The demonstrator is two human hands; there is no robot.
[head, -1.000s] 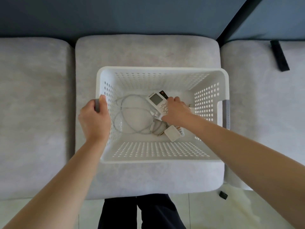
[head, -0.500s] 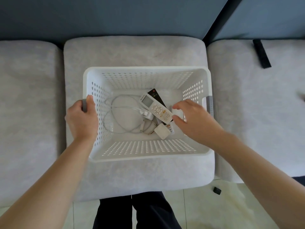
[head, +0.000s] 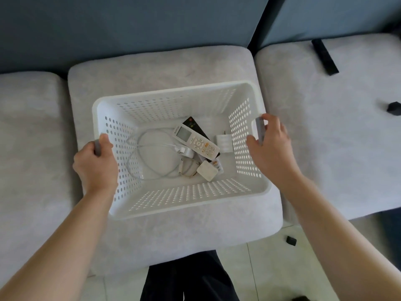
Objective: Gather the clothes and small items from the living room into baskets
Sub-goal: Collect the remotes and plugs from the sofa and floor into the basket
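White basket (head: 173, 205): left hand (head: 95, 164) grips handle, fingers hidden; rt hand (head: 269, 146) blurred.
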